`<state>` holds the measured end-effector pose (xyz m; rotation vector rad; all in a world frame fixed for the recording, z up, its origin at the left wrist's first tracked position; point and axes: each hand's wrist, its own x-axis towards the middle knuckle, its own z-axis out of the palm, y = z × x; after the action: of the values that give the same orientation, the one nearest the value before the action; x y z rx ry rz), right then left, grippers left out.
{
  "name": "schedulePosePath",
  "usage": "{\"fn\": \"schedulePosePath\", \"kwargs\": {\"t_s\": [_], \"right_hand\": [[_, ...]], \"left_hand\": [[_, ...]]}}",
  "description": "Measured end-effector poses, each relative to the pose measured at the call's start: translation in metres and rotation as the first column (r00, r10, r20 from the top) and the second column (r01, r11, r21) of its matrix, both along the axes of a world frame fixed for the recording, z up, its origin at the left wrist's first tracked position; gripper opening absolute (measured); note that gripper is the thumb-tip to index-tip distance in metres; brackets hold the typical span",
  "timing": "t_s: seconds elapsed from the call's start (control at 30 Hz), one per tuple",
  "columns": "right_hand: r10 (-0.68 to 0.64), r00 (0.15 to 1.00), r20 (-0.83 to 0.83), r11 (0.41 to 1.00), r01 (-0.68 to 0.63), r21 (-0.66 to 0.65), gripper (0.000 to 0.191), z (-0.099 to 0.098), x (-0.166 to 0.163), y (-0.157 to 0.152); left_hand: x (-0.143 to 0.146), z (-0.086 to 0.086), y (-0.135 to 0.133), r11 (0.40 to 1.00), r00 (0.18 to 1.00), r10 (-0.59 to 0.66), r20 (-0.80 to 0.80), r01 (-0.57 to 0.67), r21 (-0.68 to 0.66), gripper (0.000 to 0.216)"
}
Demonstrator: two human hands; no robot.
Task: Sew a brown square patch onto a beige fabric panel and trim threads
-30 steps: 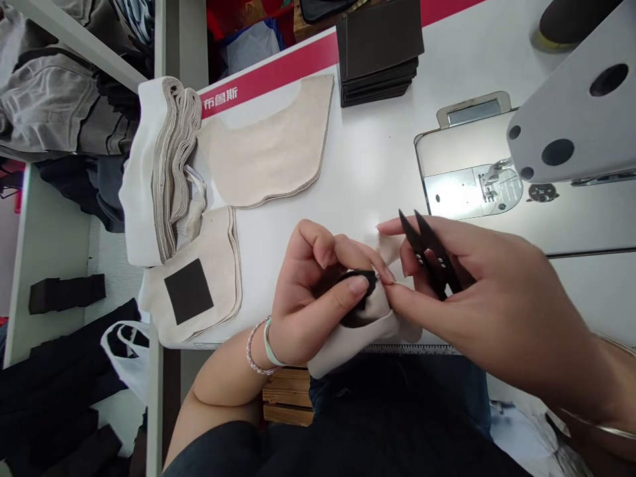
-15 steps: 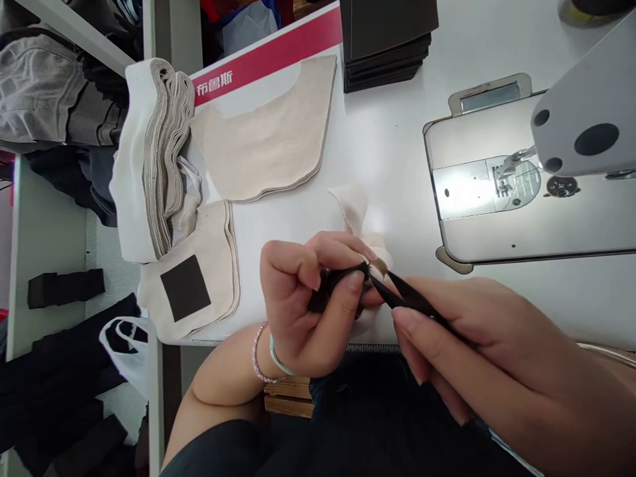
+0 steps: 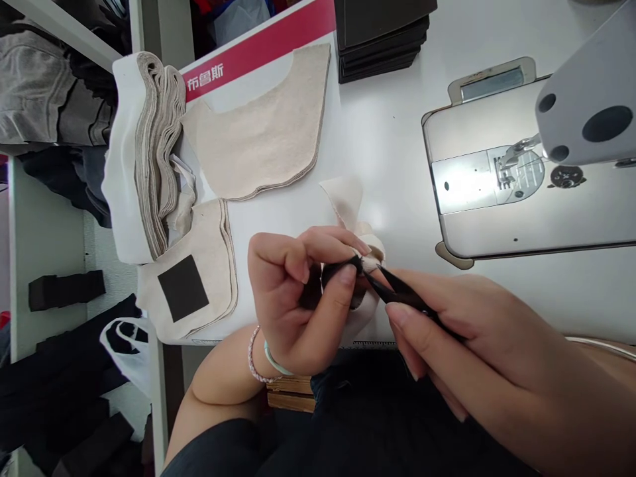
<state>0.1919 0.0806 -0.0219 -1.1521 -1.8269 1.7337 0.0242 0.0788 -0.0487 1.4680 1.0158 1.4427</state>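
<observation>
My left hand (image 3: 298,298) is closed, its thumb and fingers pinching a small black piece (image 3: 340,268), perhaps cloth, together with a cream fabric strip (image 3: 365,311). One end of the strip curls up on the table beyond my fingers. In my right hand (image 3: 462,331) I grip a black tool with two pointed tips (image 3: 402,291); its handle is hidden in my palm, so I cannot tell whether it is snips or tweezers. The tips stand slightly apart, close against the pinched edge by my left fingertips.
Right of my hands is a sewing machine (image 3: 477,232). Cream cut fabric pieces (image 3: 268,132) lie left, beside a folded fabric bundle (image 3: 149,159). A black square (image 3: 183,288) rests on more cream pieces (image 3: 223,265). Black sheets (image 3: 382,40) are stacked at the back.
Both hands have shifted slightly left in the view, and the whole scene has moved a little with the camera. More of the cream strip shows around my fingers. Both grips stay the same.
</observation>
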Motion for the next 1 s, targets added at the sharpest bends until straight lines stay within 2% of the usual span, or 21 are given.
{"fn": "schedulePosePath", "kwargs": {"t_s": [0.17, 0.43, 0.83, 1.0], "right_hand": [[-0.036, 0.999, 0.020, 0.998, 0.035, 0.049, 0.019, -0.0019, -0.0003, 0.0003], [-0.016, 1.000, -0.003, 0.998, 0.016, 0.067, 0.017, -0.0014, -0.0007, 0.0030], [-0.011, 1.000, 0.024, 0.995, 0.008, 0.095, 0.018, -0.0037, -0.0005, 0.0016], [-0.025, 1.000, 0.001, 0.986, 0.024, 0.165, 0.019, -0.0048, -0.0026, 0.0013]], "left_hand": [[-0.0013, -0.0002, -0.0001, 1.000, 1.000, 0.000, -0.031, 0.000, 0.004, 0.035], [0.0012, -0.0002, -0.0022, 0.998, 0.998, 0.048, -0.029, -0.049, -0.025, 0.034], [0.0010, -0.0015, -0.0012, 0.999, 0.999, 0.038, -0.032, -0.037, 0.008, 0.035], [0.0010, -0.0015, 0.0010, 0.997, 0.999, 0.038, -0.024, -0.036, 0.067, 0.035]]}}
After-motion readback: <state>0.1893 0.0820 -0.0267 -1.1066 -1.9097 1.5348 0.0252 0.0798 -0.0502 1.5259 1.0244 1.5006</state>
